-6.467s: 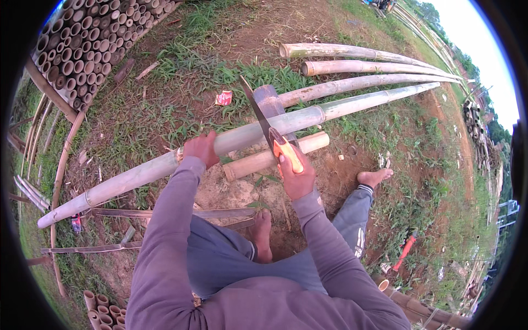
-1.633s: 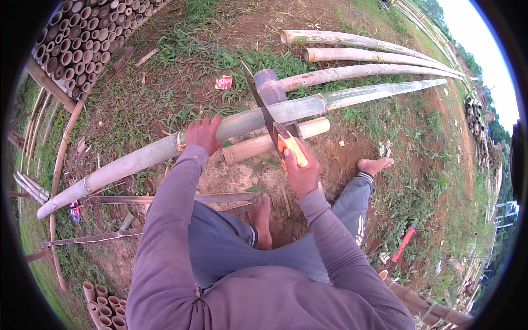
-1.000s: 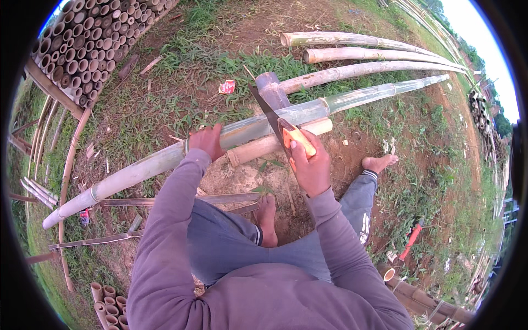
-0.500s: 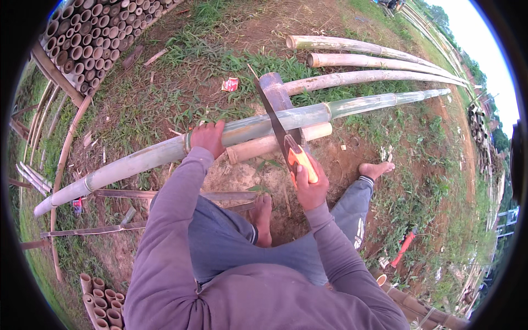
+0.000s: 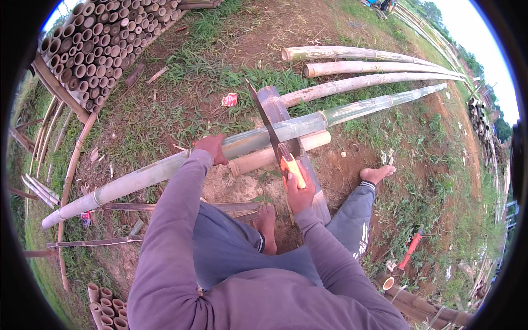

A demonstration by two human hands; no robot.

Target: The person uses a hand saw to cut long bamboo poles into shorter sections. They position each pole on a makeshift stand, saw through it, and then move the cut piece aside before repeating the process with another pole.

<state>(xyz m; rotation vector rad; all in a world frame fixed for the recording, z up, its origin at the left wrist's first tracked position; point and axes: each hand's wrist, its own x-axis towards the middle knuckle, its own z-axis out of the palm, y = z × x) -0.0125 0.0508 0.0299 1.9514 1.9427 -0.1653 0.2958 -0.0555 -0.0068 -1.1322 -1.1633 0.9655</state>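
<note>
A long green-grey bamboo pole [image 5: 159, 169] lies slantwise in front of me, from lower left to upper right. My left hand [image 5: 212, 148] is closed over it, left of the cut area. In my right hand [image 5: 301, 190] is the orange handle of a handsaw [image 5: 263, 113], with fingers wrapped round it. The saw's dark blade crosses the pole, its tip pointing away from me. Whether the teeth have sunk into the bamboo cannot be made out. Beneath the pole are a dark wooden plank [image 5: 273, 103] and a short, pale bamboo piece [image 5: 256, 163].
Three more bamboo poles [image 5: 352, 67] lie at the far right. Cut bamboo sections are stacked in a wooden frame [image 5: 91, 52] at upper left. More short bamboo tubes [image 5: 107, 305] stand lower left. A red-handled tool [image 5: 410, 252] rests on the ground near my right leg.
My right hand and the saw have shifted slightly left, the blade still across the pole. My left hand keeps its hold on the pole. The whole view has tilted a little.
</note>
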